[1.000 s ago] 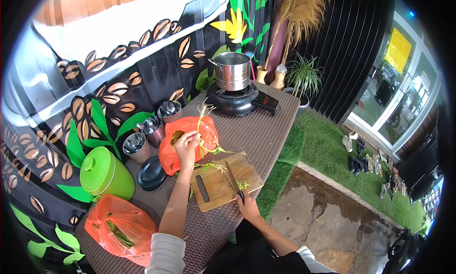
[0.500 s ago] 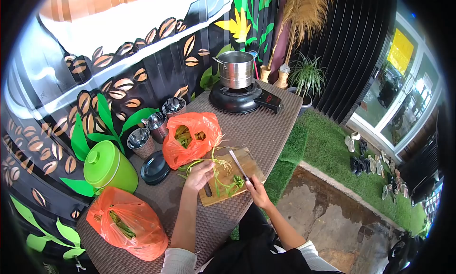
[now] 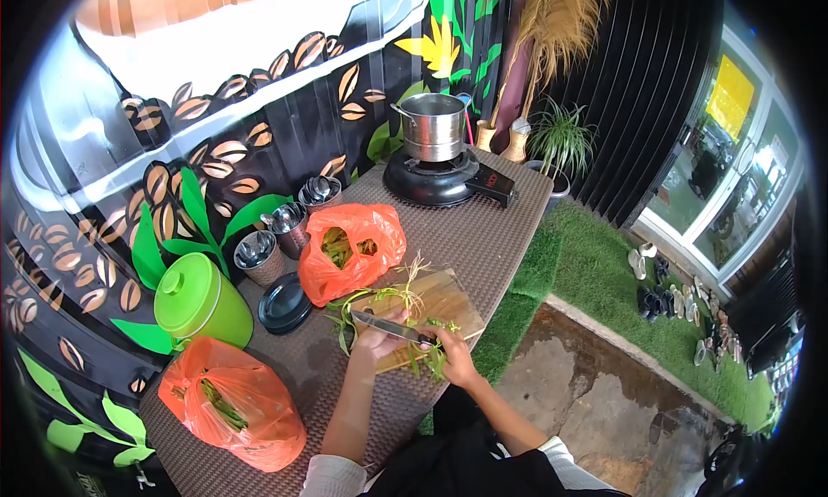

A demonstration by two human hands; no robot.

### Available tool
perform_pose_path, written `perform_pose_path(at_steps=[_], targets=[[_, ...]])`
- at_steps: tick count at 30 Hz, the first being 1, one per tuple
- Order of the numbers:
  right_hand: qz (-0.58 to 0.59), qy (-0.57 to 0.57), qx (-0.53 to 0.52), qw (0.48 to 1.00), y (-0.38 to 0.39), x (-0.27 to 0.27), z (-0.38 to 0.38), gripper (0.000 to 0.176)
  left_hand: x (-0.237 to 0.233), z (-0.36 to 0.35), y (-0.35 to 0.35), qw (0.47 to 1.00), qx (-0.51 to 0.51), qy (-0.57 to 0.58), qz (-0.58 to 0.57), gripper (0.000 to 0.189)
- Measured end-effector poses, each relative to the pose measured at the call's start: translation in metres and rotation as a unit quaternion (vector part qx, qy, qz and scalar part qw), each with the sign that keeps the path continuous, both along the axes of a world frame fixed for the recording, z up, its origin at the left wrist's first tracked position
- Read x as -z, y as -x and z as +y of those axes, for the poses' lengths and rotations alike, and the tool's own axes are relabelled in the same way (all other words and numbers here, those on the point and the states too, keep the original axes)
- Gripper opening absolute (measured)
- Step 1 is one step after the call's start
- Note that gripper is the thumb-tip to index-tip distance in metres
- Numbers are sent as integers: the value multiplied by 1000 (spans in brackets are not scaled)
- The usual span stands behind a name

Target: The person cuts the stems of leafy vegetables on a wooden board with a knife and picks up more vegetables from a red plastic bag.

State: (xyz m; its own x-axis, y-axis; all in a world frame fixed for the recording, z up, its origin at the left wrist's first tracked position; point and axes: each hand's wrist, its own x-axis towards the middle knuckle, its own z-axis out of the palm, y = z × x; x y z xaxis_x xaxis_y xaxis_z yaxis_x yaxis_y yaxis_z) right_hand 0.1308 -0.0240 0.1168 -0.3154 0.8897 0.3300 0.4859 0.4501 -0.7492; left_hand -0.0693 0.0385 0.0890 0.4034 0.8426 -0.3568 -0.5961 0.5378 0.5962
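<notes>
My right hand (image 3: 454, 359) is closed round the dark handle of a knife (image 3: 388, 326). Its blade points left, passing over my left hand (image 3: 379, 337). Partly hidden behind the blade, my left hand grips long-stemmed leafy greens (image 3: 412, 299) with pale stringy roots. Some leaves hang by my right fingers. Both hands are above the wooden cutting board (image 3: 448, 299). Just beyond the board sits an orange plastic bag (image 3: 332, 277), open at the top, with more greens inside.
A second orange bag (image 3: 267, 419) is at the table's near left. Beside it are a green lidded container (image 3: 194, 303), dark plates (image 3: 285, 306) and cutlery cups (image 3: 259, 260). A metal pot (image 3: 433, 131) stands on a portable stove (image 3: 431, 182) at the far end.
The knife has swung from pointing away over the board to lying leftward across my left hand. My right hand has turned and dropped slightly; the greens have shifted with my left hand.
</notes>
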Motion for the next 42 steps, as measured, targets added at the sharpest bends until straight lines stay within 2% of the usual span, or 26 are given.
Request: perform_pose_path(at_steps=[2, 8, 11, 14, 15, 17, 20, 22, 23, 25, 26, 28, 30, 32, 33, 35, 39, 40, 42], targets=[[-17, -24, 25, 999, 3, -3, -1, 40, 27, 5, 1, 995, 22, 6, -97, 19], [-14, -36, 19, 999, 8, -11, -1, 50, 27, -3, -7, 995, -1, 47, -91, 18], [45, -7, -22, 999, 9, 4, 5, 50, 25, -10, -8, 990, -13, 66, -123, 19], [36, 0, -4, 999, 9, 0, 0, 48, 47, -6, -8, 991, -19, 63, -117, 18], [-7, -9, 21, 1000, 9, 0, -2, 47, 49, -5, -8, 991, -19, 64, -117, 18], [-49, -18, 46, 998, 9, 1, -3, 47, 53, -2, -7, 983, 20, 40, -176, 19], [-103, -50, 79, 990, 11, 4, -2, 46, 59, -4, -8, 991, 13, -26, -127, 21], [-109, -43, 120, 986, 9, 5, 0, 45, 45, -9, -9, 995, 25, -11, -97, 22], [-108, -43, 119, 986, 8, 8, 2, 45, 35, -13, -9, 996, -8, 8, -90, 22], [31, -32, 130, 991, 6, 14, 14, 41, 29, -15, -7, 994, -54, 48, -80, 20], [31, -33, 129, 991, 7, 17, 23, 41, 30, -14, -2, 994, -55, 47, -80, 20], [86, 90, 146, 981, 9, 18, 45, 39, 39, -10, 9, 992, -81, 21, -97, 18], [70, 104, 134, 983, 10, 11, 78, 43, 42, -6, 13, 990, -111, 28, -83, 15], [-27, 165, 168, 971, 16, 3, 115, 44, 38, -1, 15, 987, -141, 34, -69, 12], [-27, 164, 167, 972, 19, 0, 131, 44, 35, -2, 15, 989, -126, 16, -74, 12], [-116, 99, 226, 962, 23, -4, 156, 37, 29, -3, 13, 991, -112, -1, -78, 12], [-184, 61, 240, 951, 26, 3, 184, 31, 21, -4, 2, 991, -120, -12, -62, 18], [-184, 61, 239, 951, 29, -7, 176, 31, 21, -3, 1, 991, -122, -15, -53, 18], [-62, 50, 214, 974, 33, -24, 154, 32, 24, -4, -1, 991, -128, -23, -36, 18]])
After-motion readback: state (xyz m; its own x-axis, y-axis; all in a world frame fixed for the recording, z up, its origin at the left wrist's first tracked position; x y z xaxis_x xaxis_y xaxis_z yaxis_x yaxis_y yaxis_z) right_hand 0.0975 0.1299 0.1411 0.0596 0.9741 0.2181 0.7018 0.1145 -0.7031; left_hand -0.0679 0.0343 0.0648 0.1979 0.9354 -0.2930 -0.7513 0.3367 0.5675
